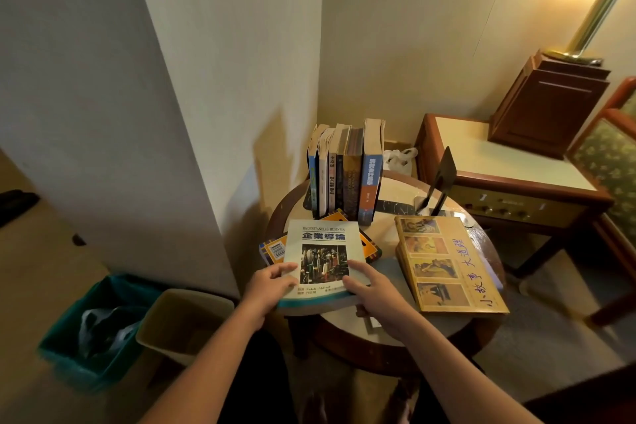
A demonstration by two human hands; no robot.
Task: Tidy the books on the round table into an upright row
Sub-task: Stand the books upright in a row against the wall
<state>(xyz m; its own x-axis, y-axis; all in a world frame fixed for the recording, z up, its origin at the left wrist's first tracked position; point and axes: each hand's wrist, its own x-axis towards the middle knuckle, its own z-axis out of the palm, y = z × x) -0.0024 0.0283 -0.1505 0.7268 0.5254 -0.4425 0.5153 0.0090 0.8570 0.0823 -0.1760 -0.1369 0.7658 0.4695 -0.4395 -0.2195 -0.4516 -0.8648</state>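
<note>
Judged about half done. Counted some six books standing spine-out as an upright row at twelve o'clock on the round cream-topped wooden table. Noted the black metal bookend well apart from them, at two o'clock.

Reckoned at least three books left to stand. Found the white paperback with a city photograph on its cover lying at seven o'clock, on top of a yellow-and-orange softcover. Gripped it with both hands: left hand curled round the lower left edge, thumb on the cover; right hand clasping the lower right corner, fingers on top. Saw the large yellow hardback with four picture panels lying flat at four o'clock.

On the floor at eight o'clock, noted a teal plastic bin holding a crumpled grey plastic bag. Just beside it, spotted a beige plastic bin, its inside too dim to read.
</note>
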